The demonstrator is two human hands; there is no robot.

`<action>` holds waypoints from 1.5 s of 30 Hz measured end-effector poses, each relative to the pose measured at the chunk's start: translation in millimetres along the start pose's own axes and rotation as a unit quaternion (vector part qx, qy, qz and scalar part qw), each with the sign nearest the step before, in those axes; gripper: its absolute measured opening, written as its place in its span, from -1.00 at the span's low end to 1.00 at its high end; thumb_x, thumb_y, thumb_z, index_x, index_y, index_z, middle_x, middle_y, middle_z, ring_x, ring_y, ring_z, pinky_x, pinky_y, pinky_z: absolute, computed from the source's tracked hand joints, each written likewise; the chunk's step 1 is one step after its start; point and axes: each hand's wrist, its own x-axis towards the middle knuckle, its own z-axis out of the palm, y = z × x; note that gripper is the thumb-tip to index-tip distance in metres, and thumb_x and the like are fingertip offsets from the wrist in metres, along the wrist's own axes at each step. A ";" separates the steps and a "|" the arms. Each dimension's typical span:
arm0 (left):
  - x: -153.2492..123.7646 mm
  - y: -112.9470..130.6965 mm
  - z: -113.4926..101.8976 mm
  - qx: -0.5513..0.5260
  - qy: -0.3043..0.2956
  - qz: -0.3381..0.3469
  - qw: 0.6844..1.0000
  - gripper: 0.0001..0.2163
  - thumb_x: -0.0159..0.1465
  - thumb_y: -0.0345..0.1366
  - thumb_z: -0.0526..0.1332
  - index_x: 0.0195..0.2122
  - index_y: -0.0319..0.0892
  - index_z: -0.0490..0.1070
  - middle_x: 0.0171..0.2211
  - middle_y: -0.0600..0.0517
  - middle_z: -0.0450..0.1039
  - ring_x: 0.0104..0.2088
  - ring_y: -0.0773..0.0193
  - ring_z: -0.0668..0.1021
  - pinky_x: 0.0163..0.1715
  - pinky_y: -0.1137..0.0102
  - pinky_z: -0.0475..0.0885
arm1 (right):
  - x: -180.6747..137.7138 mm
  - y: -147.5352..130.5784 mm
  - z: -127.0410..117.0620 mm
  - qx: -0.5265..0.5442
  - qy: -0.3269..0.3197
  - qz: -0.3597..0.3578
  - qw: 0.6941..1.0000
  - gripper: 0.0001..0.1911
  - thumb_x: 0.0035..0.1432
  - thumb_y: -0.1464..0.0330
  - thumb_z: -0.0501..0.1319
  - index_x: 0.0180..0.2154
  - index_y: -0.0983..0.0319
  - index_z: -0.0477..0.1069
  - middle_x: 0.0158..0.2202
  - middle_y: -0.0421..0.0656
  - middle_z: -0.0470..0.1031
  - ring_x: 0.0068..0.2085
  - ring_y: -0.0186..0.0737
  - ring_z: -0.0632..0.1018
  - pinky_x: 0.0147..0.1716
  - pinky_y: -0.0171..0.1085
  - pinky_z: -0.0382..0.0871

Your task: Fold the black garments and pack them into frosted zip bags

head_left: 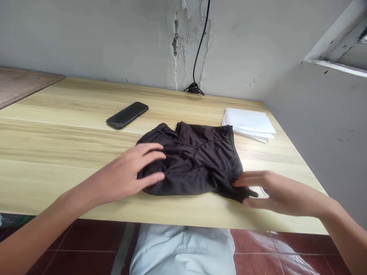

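A dark brown cloth garment [195, 160] lies bunched and roughly folded in the middle of the pale wooden table [71, 99]. My left hand [134, 172] rests on its left half, palm down with the fingers spread. My right hand [263, 189] is at the garment's lower right corner, and the fabric tip passes between its fingers and thumb. A small white object [259, 191] shows behind those fingers, mostly hidden.
A black smartphone [127, 115] lies face up beyond the garment. To the right is a stack of white sheets or napkins [248, 124]. A black cable [196, 88] comes down the cracked wall. A brown board [23, 86] sits at the far left. The table edge runs in front of my light trousers.
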 end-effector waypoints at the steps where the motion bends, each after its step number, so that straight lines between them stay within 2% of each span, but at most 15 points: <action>1: 8.0 -4.0 -2.5 -0.002 0.034 -0.035 0.999 -0.60 0.44 0.08 0.16 0.19 0.04 0.45 0.30 -0.03 0.43 0.27 -0.03 0.48 0.24 0.16 0.37 | 5.6 -3.7 -4.2 0.006 0.022 0.007 1.000 -0.61 0.37 0.12 0.29 0.15 0.06 0.60 0.09 -0.08 0.68 -0.05 0.02 0.73 -0.25 -0.17 0.71; 3: 25.8 -13.5 -7.2 -0.007 0.090 -0.117 0.989 -0.62 0.42 0.02 0.16 0.11 -0.07 0.47 0.12 -0.09 0.55 0.09 -0.01 0.59 0.05 0.17 0.47 | 23.5 -12.2 -10.1 0.015 0.106 0.014 0.994 -0.59 0.44 0.05 0.19 0.11 0.09 0.61 0.08 -0.04 0.67 -0.06 0.02 0.73 -0.36 -0.20 0.69; 5: 42.5 -20.9 -11.3 -0.028 0.098 -0.174 0.979 -0.68 0.35 -0.02 0.20 -0.05 -0.11 0.53 -0.12 -0.06 0.62 -0.15 0.04 0.63 -0.17 0.22 0.49 | 48.0 -18.6 -6.0 -0.004 0.201 -0.009 0.980 -0.51 0.48 0.03 0.10 0.21 0.11 0.55 0.23 0.00 0.58 0.11 0.09 0.66 -0.17 -0.10 0.71; 7: 55.4 -23.0 -15.1 -0.059 0.099 -0.183 0.976 -0.76 0.31 -0.06 0.21 -0.22 -0.10 0.55 -0.28 -0.01 0.61 -0.29 0.11 0.61 -0.30 0.27 0.45 | 73.6 -19.4 10.2 -0.080 0.196 -0.055 0.976 -0.35 0.45 -0.05 0.11 0.40 0.12 0.34 0.44 0.01 0.34 0.40 0.22 0.41 0.27 0.17 0.46; 9: 64.5 -21.2 -18.6 -0.063 0.148 -0.169 0.972 -0.78 0.32 -0.10 0.19 -0.28 -0.10 0.55 -0.33 0.01 0.60 -0.32 0.15 0.59 -0.29 0.30 0.44 | 93.4 -14.6 32.9 -0.135 0.115 -0.070 0.982 -0.19 0.40 -0.16 0.10 0.49 0.06 0.15 0.54 -0.06 0.12 0.52 0.28 0.15 0.41 0.32 0.18; 11: 71.4 -19.8 -20.8 -0.036 0.203 -0.159 0.965 -0.77 0.35 -0.13 0.16 -0.23 -0.11 0.56 -0.31 0.00 0.61 -0.30 0.15 0.60 -0.24 0.29 0.46 | 103.2 -7.5 52.2 -0.150 0.085 -0.058 0.983 -0.12 0.38 -0.21 0.06 0.54 0.02 0.00 0.58 -0.11 -0.02 0.56 0.25 0.01 0.47 0.34 0.01; 13: 77.7 -20.9 -21.3 0.009 0.182 -0.149 0.972 -0.75 0.36 -0.16 0.14 -0.13 -0.11 0.57 -0.22 -0.04 0.64 -0.20 0.08 0.63 -0.15 0.23 0.49 | 104.0 -2.0 60.1 -0.144 0.081 -0.045 0.985 -0.09 0.38 -0.24 0.04 0.55 -0.01 -0.08 0.59 -0.14 -0.10 0.57 0.22 -0.06 0.49 0.32 -0.06; 16: 89.5 -20.7 -20.0 0.070 0.097 -0.120 0.986 -0.65 0.35 -0.25 0.11 0.08 -0.11 0.55 0.08 -0.11 0.61 0.12 -0.09 0.59 0.09 0.08 0.46 | 101.6 0.5 47.4 -0.114 0.094 -0.038 0.988 -0.12 0.39 -0.24 0.02 0.55 -0.02 -0.06 0.59 -0.15 -0.10 0.57 0.17 -0.02 0.49 0.26 0.01; 19: 105.6 -7.5 -14.5 0.073 0.125 -0.080 0.986 -0.60 0.39 -0.29 0.04 0.18 -0.14 0.51 0.20 -0.13 0.55 0.22 -0.07 0.54 0.22 0.07 0.40 | 109.2 2.5 22.7 -0.100 0.169 -0.012 0.980 -0.22 0.46 -0.15 -0.03 0.52 0.07 0.09 0.57 -0.10 0.01 0.55 0.10 0.10 0.48 0.17 0.10; 21: 116.1 5.0 -3.7 0.041 0.109 -0.025 0.993 -0.59 0.46 -0.21 0.01 0.20 -0.13 0.51 0.19 -0.09 0.57 0.21 0.01 0.56 0.24 0.15 0.40 | 121.0 7.5 12.4 -0.113 0.226 0.013 0.967 -0.25 0.49 -0.10 -0.06 0.49 0.16 0.15 0.55 -0.04 0.07 0.54 0.09 0.13 0.48 0.14 0.11; 23: 123.3 12.8 14.0 0.021 0.029 0.024 0.999 -0.52 0.49 -0.02 0.02 0.30 -0.10 0.45 0.31 -0.08 0.48 0.32 0.00 0.48 0.33 0.15 0.32 | 134.8 15.6 11.9 -0.133 0.227 0.033 0.964 -0.23 0.50 -0.09 -0.06 0.49 0.23 0.15 0.55 0.01 0.07 0.55 0.11 0.11 0.48 0.13 0.10; 27: 125.1 6.2 47.9 0.036 -0.083 0.001 0.996 -0.24 0.43 0.28 -0.02 0.52 -0.04 0.13 0.56 -0.05 0.00 0.55 -0.04 0.08 0.50 -0.01 -0.01 | 154.4 33.9 27.6 -0.153 0.179 0.073 0.969 -0.15 0.47 -0.13 -0.05 0.52 0.27 0.06 0.57 0.00 0.00 0.56 0.09 0.05 0.51 0.12 0.01; 33: 118.6 6.0 40.8 0.036 -0.074 0.006 0.997 -0.20 0.42 0.33 -0.02 0.55 0.00 0.03 0.57 -0.04 -0.08 0.56 -0.04 0.01 0.52 -0.03 -0.14 | 145.0 27.2 31.4 -0.158 0.187 0.077 0.967 -0.08 0.45 -0.18 -0.08 0.54 0.29 -0.02 0.58 0.01 -0.07 0.57 0.08 -0.01 0.53 0.13 -0.10; 38: 104.6 18.4 41.3 0.014 -0.057 0.074 0.996 -0.09 0.35 0.37 0.07 0.58 0.00 -0.10 0.57 -0.06 -0.07 0.57 -0.07 -0.01 0.53 -0.09 -0.26 | 123.3 1.0 40.9 -0.165 0.180 -0.002 0.970 -0.09 0.42 -0.20 -0.01 0.57 0.10 -0.13 0.59 -0.08 -0.09 0.58 0.19 -0.08 0.50 0.36 -0.24; 45: 89.4 -4.9 52.8 -0.005 -0.092 0.053 0.994 -0.08 0.28 0.39 0.15 0.56 0.13 -0.05 0.57 0.02 -0.05 0.57 -0.07 -0.03 0.53 -0.10 -0.23 | 122.9 9.3 60.0 -0.163 0.145 0.004 0.976 -0.05 0.36 -0.28 -0.03 0.54 0.09 -0.03 0.57 -0.10 -0.03 0.56 0.20 0.02 0.49 0.35 -0.18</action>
